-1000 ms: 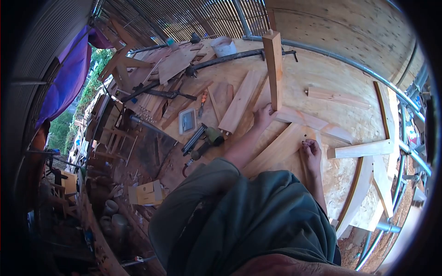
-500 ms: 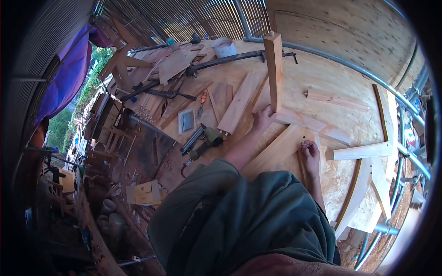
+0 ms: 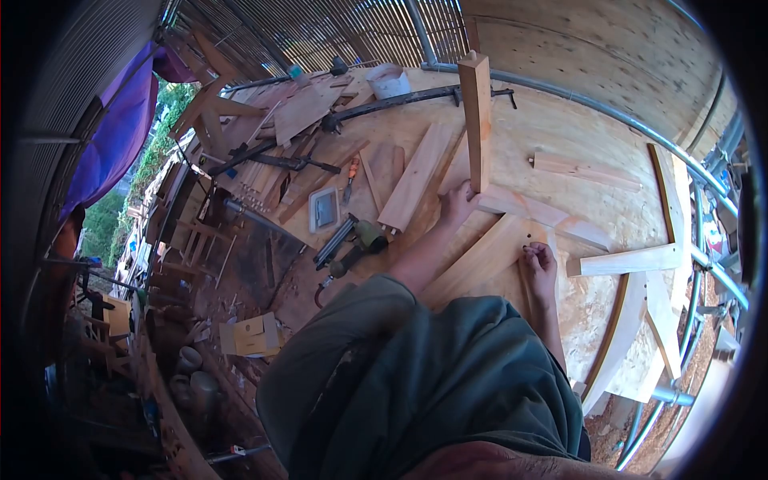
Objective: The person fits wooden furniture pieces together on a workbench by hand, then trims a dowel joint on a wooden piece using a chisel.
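An upright wooden post (image 3: 476, 120) with a small tenon on its top end rises from the work table. My left hand (image 3: 458, 202) is closed around the wood at the foot of this post, its fingertips partly hidden. From there a flat wooden rail (image 3: 548, 214) runs off to the right. My right hand (image 3: 542, 266) has its fingers curled together just below a small dark hole in a pale board (image 3: 538, 235). Whatever those fingers pinch, if anything, is too small to make out. Under my left forearm lies another wide board (image 3: 480, 260).
A green nail gun (image 3: 364, 238), a clear plastic box (image 3: 324, 210) and an orange-handled chisel (image 3: 351, 174) lie to the left. A long bar clamp (image 3: 400, 106) and a white bucket (image 3: 389, 82) are farther back. Joined wooden legs (image 3: 628, 262) stand at the right edge.
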A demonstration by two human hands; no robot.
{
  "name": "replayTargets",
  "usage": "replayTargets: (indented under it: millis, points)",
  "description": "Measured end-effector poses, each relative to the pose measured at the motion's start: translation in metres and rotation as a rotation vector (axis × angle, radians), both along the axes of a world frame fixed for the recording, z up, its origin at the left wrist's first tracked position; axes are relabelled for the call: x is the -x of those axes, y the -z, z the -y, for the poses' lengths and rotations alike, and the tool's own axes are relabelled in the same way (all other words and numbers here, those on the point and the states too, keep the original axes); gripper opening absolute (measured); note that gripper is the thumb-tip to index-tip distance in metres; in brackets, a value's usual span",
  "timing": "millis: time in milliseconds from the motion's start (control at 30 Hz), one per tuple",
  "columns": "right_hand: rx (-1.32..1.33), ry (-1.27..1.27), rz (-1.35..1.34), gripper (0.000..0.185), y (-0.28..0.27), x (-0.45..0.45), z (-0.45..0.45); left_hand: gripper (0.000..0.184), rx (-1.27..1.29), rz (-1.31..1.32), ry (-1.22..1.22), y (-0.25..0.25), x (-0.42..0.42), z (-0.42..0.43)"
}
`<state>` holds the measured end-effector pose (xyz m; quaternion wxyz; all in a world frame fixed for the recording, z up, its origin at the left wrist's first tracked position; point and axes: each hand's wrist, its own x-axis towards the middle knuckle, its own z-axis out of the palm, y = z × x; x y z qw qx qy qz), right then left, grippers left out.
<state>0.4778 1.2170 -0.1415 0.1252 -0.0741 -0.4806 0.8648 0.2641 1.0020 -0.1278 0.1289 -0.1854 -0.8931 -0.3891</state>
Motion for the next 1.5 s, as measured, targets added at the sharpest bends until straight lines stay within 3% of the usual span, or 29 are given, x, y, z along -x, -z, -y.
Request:
replayTargets:
  millis: [1500]
  points:
    - [-0.029,0.022,0.021,0.016,0.001,0.0,0.001,0.038,-0.044,-0.015,0.011,0.003,0.001,0.001]
